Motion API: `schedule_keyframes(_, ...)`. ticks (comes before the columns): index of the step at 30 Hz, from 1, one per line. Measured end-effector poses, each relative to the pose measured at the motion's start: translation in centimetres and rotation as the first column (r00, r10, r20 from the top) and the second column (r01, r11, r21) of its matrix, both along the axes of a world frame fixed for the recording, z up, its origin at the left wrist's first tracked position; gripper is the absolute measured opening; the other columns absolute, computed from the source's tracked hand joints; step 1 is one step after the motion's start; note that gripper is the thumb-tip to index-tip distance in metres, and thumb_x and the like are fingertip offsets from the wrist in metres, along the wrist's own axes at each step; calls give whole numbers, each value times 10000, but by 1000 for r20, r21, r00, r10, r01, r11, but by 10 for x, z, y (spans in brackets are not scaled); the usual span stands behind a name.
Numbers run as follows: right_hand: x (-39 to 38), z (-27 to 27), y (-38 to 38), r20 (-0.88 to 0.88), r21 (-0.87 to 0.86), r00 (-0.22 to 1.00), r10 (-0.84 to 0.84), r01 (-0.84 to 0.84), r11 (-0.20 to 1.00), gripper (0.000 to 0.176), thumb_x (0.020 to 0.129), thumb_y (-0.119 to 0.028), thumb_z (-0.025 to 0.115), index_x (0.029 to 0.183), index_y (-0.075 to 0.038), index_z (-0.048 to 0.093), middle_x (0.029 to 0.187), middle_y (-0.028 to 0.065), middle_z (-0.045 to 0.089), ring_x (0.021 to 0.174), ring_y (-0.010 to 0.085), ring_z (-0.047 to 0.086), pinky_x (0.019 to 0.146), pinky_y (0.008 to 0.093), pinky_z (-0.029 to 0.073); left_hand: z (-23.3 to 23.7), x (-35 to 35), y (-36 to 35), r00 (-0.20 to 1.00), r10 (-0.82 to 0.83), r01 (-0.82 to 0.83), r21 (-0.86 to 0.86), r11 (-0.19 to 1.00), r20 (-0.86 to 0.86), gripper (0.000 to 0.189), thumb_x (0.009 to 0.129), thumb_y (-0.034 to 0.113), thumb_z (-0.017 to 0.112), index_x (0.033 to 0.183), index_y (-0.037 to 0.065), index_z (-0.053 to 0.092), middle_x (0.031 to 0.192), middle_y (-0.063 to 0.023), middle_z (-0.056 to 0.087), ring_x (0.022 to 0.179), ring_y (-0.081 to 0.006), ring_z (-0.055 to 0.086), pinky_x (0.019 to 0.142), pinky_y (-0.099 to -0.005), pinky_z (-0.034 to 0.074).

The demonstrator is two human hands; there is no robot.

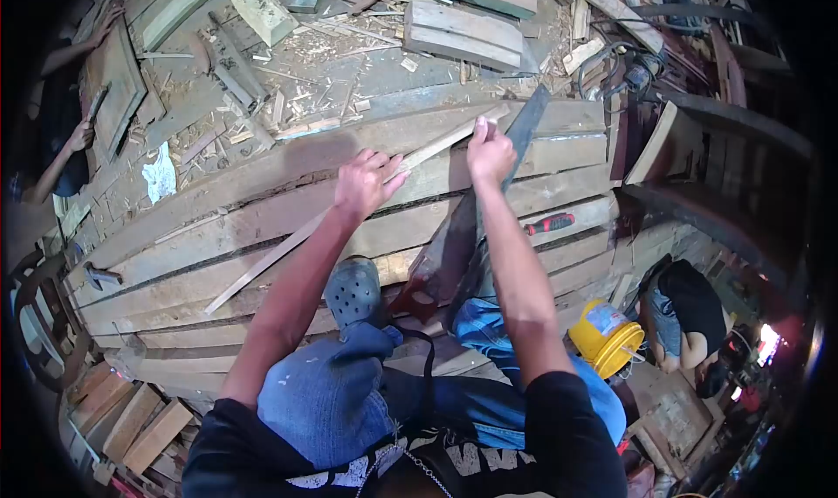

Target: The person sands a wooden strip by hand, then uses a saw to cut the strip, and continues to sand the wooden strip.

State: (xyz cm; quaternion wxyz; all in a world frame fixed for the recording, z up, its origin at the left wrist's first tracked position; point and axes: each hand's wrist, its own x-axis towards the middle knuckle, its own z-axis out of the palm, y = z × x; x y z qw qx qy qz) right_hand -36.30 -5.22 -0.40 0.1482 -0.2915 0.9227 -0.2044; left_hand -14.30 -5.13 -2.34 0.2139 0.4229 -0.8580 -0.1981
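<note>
Over planks: wood strip, pale (v. thin).

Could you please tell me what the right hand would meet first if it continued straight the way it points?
Past the wooden strip it touches, the right hand would probably meet the pale timber block, though depth is unclear.

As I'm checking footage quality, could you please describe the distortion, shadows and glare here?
Head view: the planks bow, as through a fisheye lens; head view: a shadow falls beside the left hand on the wood strip; head view: a bright patch at far right looks blown out.
</note>
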Motion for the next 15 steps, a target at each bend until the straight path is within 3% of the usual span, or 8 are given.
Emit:
schedule_keyframes(4, -20, -15, -19, 48, -61, 987, -152, 155, 986, 378, 900, -429, 583, 923, -86, 741, 828, 223, 690, 823, 429, 667, 787, 494, 523, 0, 2, 0, 1000, -7, 7, -23, 1000, 23, 284, 779, 315, 753, 985, 119, 758, 766, -16, 626, 724, -199, 601, 594, -339, 524)
schedule_keyframes(5, -13, -20, -8, 48, -59, 988, -147, 149, 987, 378, 900, -429, 583, 923, -86, 741, 828, 223, 690, 823, 429, 667, 787, 494, 523, 1, 3, 3, 1000, -1, 2, -21, 1000, 24, 284, 779, 315, 753, 985, 119, 758, 766, -16, 626, 724, -199, 601, 594, -339, 524)
schedule_keyframes(7, 9, -16, 4, -49, 5, 998, 36, -36, 999, 388, 908, -422, 569, 882, -74, 737, 830, 227, 688, 811, 434, 664, 772, 506, 519, 0, 1, -1, 1000, 2, -1, -46, 999, 6, 285, 778, 312, 756, 987, 119, 758, 755, -16, 625, 713, -198, 600, 590, -341, 522)
schedule_keyframes(11, -28, -21, -15, -67, 21, 997, 30, -29, 999, 411, 921, -427, 543, 865, -70, 737, 831, 245, 682, 828, 443, 663, 774, 517, 516, -3, 3, 1, 1000, -3, 3, -10, 1000, -6, 274, 770, 289, 765, 986, 122, 759, 752, -18, 622, 704, -203, 604, 594, -343, 524)
schedule_keyframes(12, -22, 7, -29, 40, 22, 995, -89, 88, 996, 428, 922, -424, 543, 859, -45, 733, 843, 253, 679, 839, 442, 663, 775, 518, 515, 1, 2, 1, 1000, 9, -9, -23, 1000, -7, 277, 768, 293, 768, 983, 119, 759, 750, -20, 621, 699, -207, 605, 594, -344, 522)
schedule_keyframes(15, -17, -19, -14, -56, 14, 998, 8, -7, 1000, 427, 914, -431, 554, 878, -46, 735, 858, 250, 682, 853, 440, 662, 784, 509, 517, -3, 3, -1, 1000, -4, 2, -72, 997, -26, 273, 769, 295, 767, 976, 117, 761, 751, -18, 620, 693, -205, 605, 592, -344, 522)
